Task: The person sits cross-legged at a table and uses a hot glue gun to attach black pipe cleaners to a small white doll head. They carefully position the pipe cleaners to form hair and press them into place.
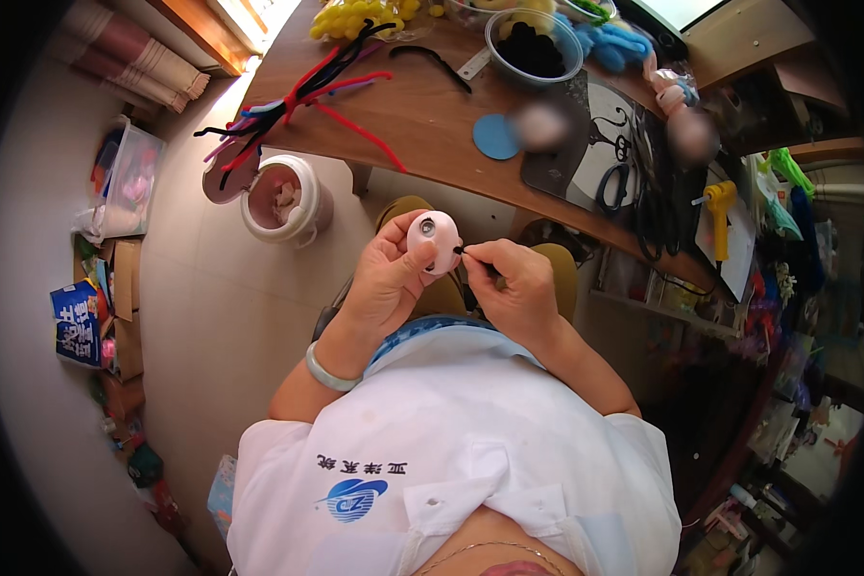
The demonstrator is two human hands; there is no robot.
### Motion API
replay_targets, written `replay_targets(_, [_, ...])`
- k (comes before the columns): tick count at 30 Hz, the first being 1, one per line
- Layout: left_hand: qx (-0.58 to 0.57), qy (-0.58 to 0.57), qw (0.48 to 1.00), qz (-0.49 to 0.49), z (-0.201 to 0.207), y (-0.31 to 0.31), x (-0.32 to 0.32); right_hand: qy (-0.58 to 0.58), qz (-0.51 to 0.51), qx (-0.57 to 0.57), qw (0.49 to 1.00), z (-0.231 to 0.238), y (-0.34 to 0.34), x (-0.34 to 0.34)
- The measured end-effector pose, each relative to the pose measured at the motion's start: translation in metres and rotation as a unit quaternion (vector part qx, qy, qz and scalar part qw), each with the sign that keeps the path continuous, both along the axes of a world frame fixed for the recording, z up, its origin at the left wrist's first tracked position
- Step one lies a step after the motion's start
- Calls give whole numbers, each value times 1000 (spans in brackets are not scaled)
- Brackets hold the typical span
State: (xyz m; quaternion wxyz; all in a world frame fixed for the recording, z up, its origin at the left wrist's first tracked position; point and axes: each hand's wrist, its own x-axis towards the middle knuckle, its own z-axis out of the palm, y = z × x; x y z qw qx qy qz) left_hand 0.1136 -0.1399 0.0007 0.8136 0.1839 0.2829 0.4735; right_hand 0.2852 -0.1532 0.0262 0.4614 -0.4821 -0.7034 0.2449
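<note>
My left hand (386,278) grips a small pink rounded piece (435,240) with a grey eye-like dot on it, held above my lap. My right hand (514,283) pinches a thin black bit (459,251) against the right side of the pink piece. Both hands are close together, just in front of the wooden table edge (432,163).
On the table lie a bundle of coloured pipe cleaners (293,101), a blue disc (496,136), a clear tub of black material (533,46), scissors (612,184) and a yellow glue gun (719,206). A pink-and-white bin (283,200) stands on the floor at left, beside boxes (115,288).
</note>
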Motion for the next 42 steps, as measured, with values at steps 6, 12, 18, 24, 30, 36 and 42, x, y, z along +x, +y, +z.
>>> replay_targets(6, [-13, -24, 999, -24, 0, -1, -1, -63, 46, 68, 995, 8, 1, 6])
replay_targets(12, [-16, -54, 998, -40, -4, -3, -1, -85, 52, 99, 990, 9, 0, 8])
replay_targets(18, [-33, -105, 993, -52, -5, -4, -2, -50, -21, 83, 995, 16, -2, 16])
replay_targets(24, [-43, -108, 992, -53, -5, -4, -2, -35, -10, 80, 996, 19, -3, 15])
replay_targets(30, [-33, -100, 993, -54, -6, -5, -1, -38, 29, 69, 996, 20, -2, 10])
replay_targets(36, [-25, -95, 994, -55, -2, -6, 0, -59, 40, 72, 995, 19, -2, 9])
replay_targets(42, [-9, -66, 997, -41, -1, -7, 2, -89, 39, 70, 993, 19, -2, 10])
